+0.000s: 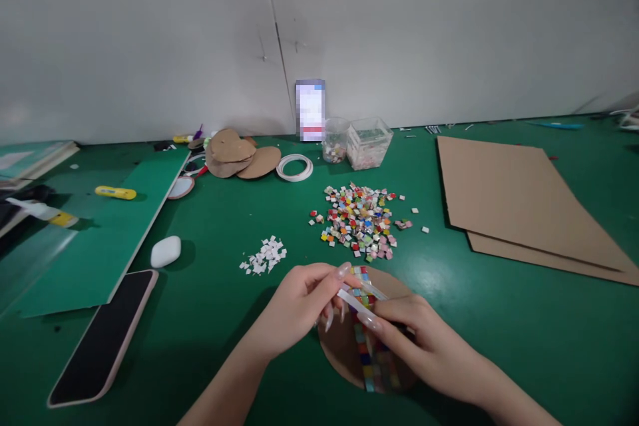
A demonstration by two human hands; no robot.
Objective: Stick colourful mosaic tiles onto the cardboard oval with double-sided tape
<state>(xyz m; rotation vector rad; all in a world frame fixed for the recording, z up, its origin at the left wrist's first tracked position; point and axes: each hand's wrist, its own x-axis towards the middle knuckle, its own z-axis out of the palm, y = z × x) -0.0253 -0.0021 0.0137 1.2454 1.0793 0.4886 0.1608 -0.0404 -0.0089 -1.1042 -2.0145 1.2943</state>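
Observation:
A narrow white strip point(353, 299) is stretched between my two hands, above a round piece of cardboard point(337, 339). My left hand point(307, 303) pinches its upper left end between thumb and finger. Thumb and fingers of my right hand point(419, 333) are closed on the lower right end. Rows of small coloured mosaic tiles point(367, 359) run down the middle of the cardboard, partly covered by my right hand. Just beyond the disc lies a loose heap of mosaic tiles point(357, 219). Small white scraps point(264, 255) are piled to the left.
At the back stand a lit phone point(310, 110), a clear cup point(335, 140) and a clear box point(369, 143), near a white ring-shaped roll point(294, 168) and cardboard discs point(259, 163). Cardboard sheets point(514, 200) lie right; a dark phone point(104, 339) and white case point(166, 251) left.

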